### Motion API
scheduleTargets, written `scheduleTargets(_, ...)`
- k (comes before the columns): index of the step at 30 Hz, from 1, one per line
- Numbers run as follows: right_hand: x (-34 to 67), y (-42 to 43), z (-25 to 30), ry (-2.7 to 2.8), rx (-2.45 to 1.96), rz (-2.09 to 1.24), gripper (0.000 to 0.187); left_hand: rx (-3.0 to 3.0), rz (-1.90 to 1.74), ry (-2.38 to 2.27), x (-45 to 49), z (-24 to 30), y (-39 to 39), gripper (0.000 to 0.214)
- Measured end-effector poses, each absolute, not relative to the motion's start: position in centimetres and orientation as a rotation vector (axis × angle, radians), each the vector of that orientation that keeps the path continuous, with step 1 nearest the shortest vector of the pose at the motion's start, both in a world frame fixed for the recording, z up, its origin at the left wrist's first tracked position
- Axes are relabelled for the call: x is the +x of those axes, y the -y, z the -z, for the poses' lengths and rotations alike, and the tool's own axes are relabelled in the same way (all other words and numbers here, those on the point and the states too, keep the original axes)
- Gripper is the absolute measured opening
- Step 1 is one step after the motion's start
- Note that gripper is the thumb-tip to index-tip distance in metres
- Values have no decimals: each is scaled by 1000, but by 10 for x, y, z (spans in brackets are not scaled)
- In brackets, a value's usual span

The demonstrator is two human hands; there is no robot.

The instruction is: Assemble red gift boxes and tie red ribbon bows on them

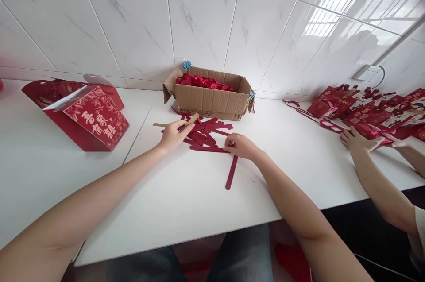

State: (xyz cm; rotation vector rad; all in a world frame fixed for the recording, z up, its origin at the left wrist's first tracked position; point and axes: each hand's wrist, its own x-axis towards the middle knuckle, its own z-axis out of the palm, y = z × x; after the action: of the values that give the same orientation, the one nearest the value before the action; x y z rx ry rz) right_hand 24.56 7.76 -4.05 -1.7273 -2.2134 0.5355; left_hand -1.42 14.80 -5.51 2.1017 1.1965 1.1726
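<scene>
Bare arms point(109, 191) stretched forward, left fingers point(176, 126) pinched, right fingers point(230, 139) curled downward

red strips point(231, 173): matt, paper-like | carton point(207, 99): matt corrugated cardboard | wall tiles point(206, 16): glossy, smooth | tabletop point(172, 202): smooth

White tabletop point(186, 198), cardboard box point(207, 99), heap of dark-red strips point(202, 138) before it, printed red cartons point(99, 118) left, red boxes point(367, 116) right

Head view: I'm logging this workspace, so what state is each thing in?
Cardboard box: open, holding red pieces
Blue clip: clamped on the box's left end
Red strips: loosely piled
Tan strip: pinched in the left hand
Right hand: curled, grip unclear
Printed red box: folded into shape
Red package: in a co-worker's hands
</scene>
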Motion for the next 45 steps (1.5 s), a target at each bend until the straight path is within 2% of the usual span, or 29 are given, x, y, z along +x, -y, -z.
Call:
scheduleTargets(4,242,-79,45,2164,-1772,-465,11,2121,-1169,-1145,-12,53,-144,38)
scheduleTargets(7,236,-76,44,2208,-1740,-482,11,2327,-908,-971,-7,53,-134,37)
scheduleTargets(10,237,-73,39,2254,-1705,-532,12,2579,-481,-847,-2,53,-123,59)
scheduleTargets(13,243,-72,34,2285,-1678,-565,19,2705,-397,-843,-3,53,-119,79)
scheduleTargets(16,248,-72,31,2306,-1644,-573,31,2777,-502,-790,-8,50,-123,65)
scheduleTargets(19,248,-72,32,2285,-1639,-540,30,2766,-528,-738,-16,47,-131,48)
scheduleTargets(23,241,-74,39,2255,-1658,-470,23,2626,-583,-870,-27,48,-146,46)
scheduleTargets(27,240,-78,46,2245,-1663,-423,14,2233,-764,-1050,-34,56,-162,34)
scheduleTargets(30,245,-80,49,2216,-1649,-410,18,2128,-848,-1088,-36,58,-166,30)
scheduleTargets(34,246,-81,51,2245,-1558,-445,27,2337,-803,-1054,-33,56,-160,22)
scheduleTargets(39,247,-78,48,2358,-1350,-549,21,2656,-774,-1146,-27,59,-155,26)
scheduleTargets(43,252,-76,41,2395,-1269,-632,34,2636,-820,-1254,-28,63,-158,25)
scheduleTargets(45,253,-75,39,2417,-1209,-676,31,2640,-783,-1252,-30,63,-159,25)
